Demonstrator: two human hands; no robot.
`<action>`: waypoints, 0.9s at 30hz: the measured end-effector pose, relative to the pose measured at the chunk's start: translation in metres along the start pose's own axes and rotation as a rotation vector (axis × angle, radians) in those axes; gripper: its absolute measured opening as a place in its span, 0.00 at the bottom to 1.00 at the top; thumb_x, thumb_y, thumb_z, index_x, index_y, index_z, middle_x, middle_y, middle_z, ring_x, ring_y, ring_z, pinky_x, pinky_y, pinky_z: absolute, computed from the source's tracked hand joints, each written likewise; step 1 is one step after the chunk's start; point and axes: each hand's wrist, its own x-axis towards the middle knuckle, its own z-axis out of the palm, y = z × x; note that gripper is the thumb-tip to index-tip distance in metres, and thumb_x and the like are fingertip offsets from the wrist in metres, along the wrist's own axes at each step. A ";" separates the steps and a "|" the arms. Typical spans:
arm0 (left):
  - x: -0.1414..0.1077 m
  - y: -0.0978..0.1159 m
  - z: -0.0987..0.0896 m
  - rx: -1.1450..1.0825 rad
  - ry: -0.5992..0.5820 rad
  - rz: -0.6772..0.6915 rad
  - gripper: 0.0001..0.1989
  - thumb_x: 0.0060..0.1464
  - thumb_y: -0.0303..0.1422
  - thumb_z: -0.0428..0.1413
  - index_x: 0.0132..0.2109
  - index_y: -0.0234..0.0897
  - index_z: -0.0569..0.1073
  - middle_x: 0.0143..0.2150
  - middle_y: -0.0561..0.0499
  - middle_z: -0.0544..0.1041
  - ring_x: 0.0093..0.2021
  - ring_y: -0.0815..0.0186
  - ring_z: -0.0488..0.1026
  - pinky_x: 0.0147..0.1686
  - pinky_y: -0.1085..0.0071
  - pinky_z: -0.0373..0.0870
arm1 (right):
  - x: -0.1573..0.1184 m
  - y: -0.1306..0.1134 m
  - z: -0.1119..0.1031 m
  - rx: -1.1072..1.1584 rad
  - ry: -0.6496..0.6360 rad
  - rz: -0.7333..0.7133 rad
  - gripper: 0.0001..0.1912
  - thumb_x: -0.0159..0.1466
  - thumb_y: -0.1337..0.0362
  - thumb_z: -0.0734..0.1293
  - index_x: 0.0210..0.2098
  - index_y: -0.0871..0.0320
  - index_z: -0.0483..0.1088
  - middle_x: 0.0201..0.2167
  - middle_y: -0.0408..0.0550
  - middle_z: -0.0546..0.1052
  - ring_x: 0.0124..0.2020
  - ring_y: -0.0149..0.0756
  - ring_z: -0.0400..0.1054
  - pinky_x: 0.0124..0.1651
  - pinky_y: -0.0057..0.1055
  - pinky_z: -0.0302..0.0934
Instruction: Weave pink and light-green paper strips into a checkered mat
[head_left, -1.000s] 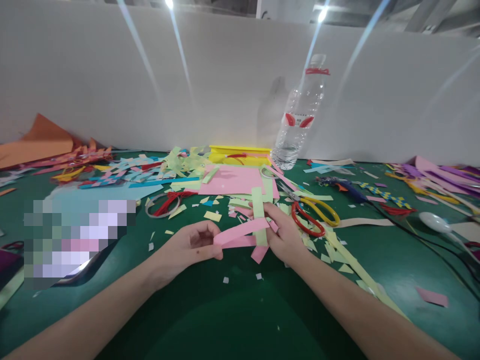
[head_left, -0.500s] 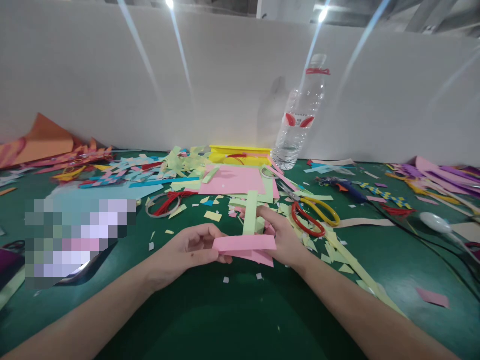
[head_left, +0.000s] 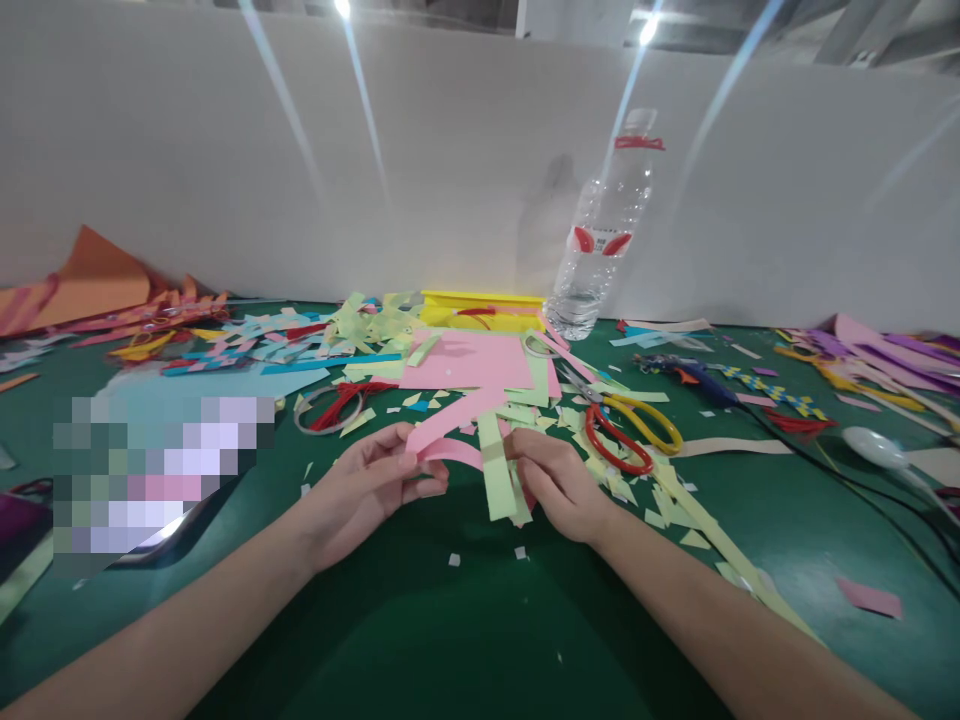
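Between my hands, above the green table, are folded pink paper strips (head_left: 459,418) and pale green paper strips (head_left: 496,478) that cross one another. My left hand (head_left: 379,485) pinches the pink strips at their left end, thumb on top. One pink strip slants up to the right, and another bows across toward the green ones. On the other side, my right hand (head_left: 555,485) has its fingers closed at the crossing, holding the green strips; its fingertips are partly hidden behind the paper. The green ends hang down between the two hands.
Scissors (head_left: 619,440) with red and yellow handles lie right of my hands among paper scraps. Behind are pink paper sheets (head_left: 472,360), a yellow tray (head_left: 480,298) and a tilted water bottle (head_left: 600,240). A glue gun (head_left: 701,382) lies right; a blurred-out device (head_left: 161,480) sits left.
The paper has been turned: the pink strip that lay level now slants up and away, and the green strip that stood up now hangs toward me. My left hand has shifted slightly left.
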 end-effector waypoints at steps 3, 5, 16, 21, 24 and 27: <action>0.002 0.000 0.001 -0.070 0.046 0.019 0.07 0.46 0.26 0.65 0.33 0.36 0.75 0.29 0.51 0.79 0.34 0.65 0.77 0.42 0.67 0.75 | 0.000 -0.001 -0.001 -0.003 -0.021 -0.009 0.18 0.67 0.62 0.50 0.33 0.58 0.67 0.29 0.50 0.71 0.31 0.38 0.66 0.36 0.36 0.63; 0.003 0.000 0.001 -0.103 0.102 0.033 0.06 0.47 0.23 0.63 0.32 0.36 0.74 0.29 0.51 0.79 0.34 0.65 0.77 0.41 0.67 0.76 | 0.000 -0.001 -0.001 -0.003 -0.027 -0.037 0.18 0.68 0.60 0.49 0.34 0.58 0.67 0.30 0.51 0.72 0.32 0.38 0.67 0.36 0.35 0.63; 0.006 0.002 0.007 -0.167 0.267 0.029 0.09 0.51 0.18 0.56 0.30 0.36 0.71 0.26 0.51 0.77 0.31 0.66 0.77 0.39 0.67 0.77 | 0.000 -0.002 0.000 0.045 -0.039 0.090 0.23 0.68 0.50 0.52 0.32 0.57 0.69 0.29 0.49 0.73 0.30 0.35 0.68 0.33 0.31 0.65; 0.004 0.001 0.005 -0.090 0.204 0.025 0.08 0.48 0.19 0.60 0.28 0.35 0.71 0.24 0.52 0.75 0.31 0.66 0.76 0.40 0.66 0.76 | 0.001 -0.001 0.001 0.052 -0.016 0.193 0.21 0.68 0.53 0.54 0.30 0.58 0.71 0.30 0.47 0.74 0.30 0.34 0.70 0.33 0.30 0.66; 0.003 0.000 0.005 -0.060 0.196 0.031 0.07 0.49 0.22 0.60 0.28 0.35 0.71 0.25 0.52 0.74 0.31 0.66 0.75 0.40 0.67 0.75 | 0.002 0.000 0.002 -0.012 0.036 0.255 0.17 0.67 0.57 0.57 0.30 0.57 0.72 0.30 0.47 0.76 0.32 0.35 0.72 0.35 0.31 0.66; 0.003 0.000 0.004 -0.030 0.193 0.049 0.05 0.50 0.25 0.61 0.29 0.35 0.72 0.28 0.53 0.74 0.29 0.69 0.72 0.36 0.71 0.74 | 0.003 0.002 0.001 -0.093 0.161 0.269 0.16 0.65 0.59 0.60 0.26 0.57 0.73 0.44 0.51 0.75 0.45 0.41 0.70 0.47 0.38 0.65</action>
